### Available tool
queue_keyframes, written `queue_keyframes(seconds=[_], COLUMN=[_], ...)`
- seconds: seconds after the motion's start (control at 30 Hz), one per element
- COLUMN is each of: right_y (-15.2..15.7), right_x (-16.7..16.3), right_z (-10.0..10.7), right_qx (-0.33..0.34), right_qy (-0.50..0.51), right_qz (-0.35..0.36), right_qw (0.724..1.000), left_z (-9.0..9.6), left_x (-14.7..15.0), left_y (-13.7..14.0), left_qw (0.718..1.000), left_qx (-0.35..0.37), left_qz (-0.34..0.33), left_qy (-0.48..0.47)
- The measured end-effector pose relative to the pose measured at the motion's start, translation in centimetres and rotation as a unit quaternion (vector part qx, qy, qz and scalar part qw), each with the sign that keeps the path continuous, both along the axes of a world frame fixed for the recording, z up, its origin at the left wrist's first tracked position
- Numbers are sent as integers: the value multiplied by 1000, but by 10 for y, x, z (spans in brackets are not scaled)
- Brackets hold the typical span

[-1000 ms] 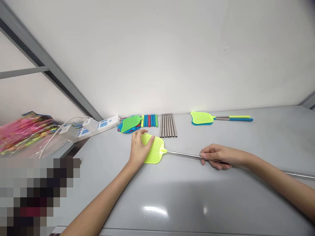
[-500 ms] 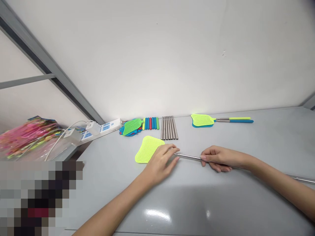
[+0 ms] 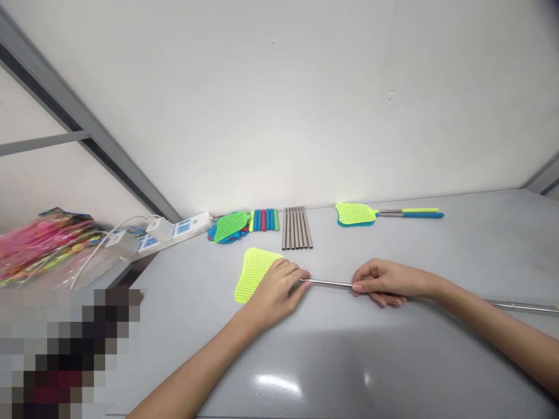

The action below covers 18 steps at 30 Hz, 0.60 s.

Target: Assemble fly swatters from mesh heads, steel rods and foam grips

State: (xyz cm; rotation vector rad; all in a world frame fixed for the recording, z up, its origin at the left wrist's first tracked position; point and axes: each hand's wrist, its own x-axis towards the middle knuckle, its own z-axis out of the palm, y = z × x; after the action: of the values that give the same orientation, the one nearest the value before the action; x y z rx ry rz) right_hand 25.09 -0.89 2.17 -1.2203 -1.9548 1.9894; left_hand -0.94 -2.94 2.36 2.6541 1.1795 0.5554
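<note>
A yellow-green fly swatter lies across the table, its perforated head (image 3: 255, 271) on the left and its thin metal rod (image 3: 331, 283) running right, out of the frame. My left hand (image 3: 280, 288) is closed, thumb and fingers pinching the rod close to the head and covering the neck. My right hand (image 3: 384, 283) grips the rod further along between thumb and fingers. Its forearm hides part of the rod, which reappears near the right edge. Where the handle would be, only a bit of yellow shows at the frame's border.
Behind lie several swatter heads (image 3: 231, 227), several coloured handles (image 3: 264, 220) and several metal rods (image 3: 297, 228) in a row. Two assembled fly swatters (image 3: 356, 213) rest by the wall. A power strip (image 3: 192, 224) and bagged pink items (image 3: 48, 244) are on the left.
The swatter head has turned slightly and come a little nearer to me. My left thumb and fingers have closed together on the rod. The rod now lies more level.
</note>
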Motion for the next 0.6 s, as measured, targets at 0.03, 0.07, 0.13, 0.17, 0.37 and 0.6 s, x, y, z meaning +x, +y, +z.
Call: queue_keyframes(seconds=[0.03, 0.07, 0.13, 0.17, 0.37, 0.6], right_y=[0, 0, 0, 0, 0, 0], right_x=[0, 0, -1, -1, 0, 0], right_z=[0, 0, 0, 0, -1, 2], right_qx=[2, 3, 2, 2, -4, 2], right_qy=[-1, 0, 2, 5, 9, -6], right_qz=[0, 1, 3, 3, 8, 19], right_qw=[1000, 1000, 1000, 1000, 1000, 1000], left_z=[0, -1, -2, -2, 2, 5], left_x=[0, -1, -1, -1, -4, -7], left_y=[0, 1, 1, 2, 3, 2], left_qw=[1000, 1000, 1000, 1000, 1000, 997], left_qx=[3, 4, 9, 10, 5, -9], left_qz=[-2, -3, -2, 0, -21, -43], left_qy=[3, 5, 4, 3, 20, 57])
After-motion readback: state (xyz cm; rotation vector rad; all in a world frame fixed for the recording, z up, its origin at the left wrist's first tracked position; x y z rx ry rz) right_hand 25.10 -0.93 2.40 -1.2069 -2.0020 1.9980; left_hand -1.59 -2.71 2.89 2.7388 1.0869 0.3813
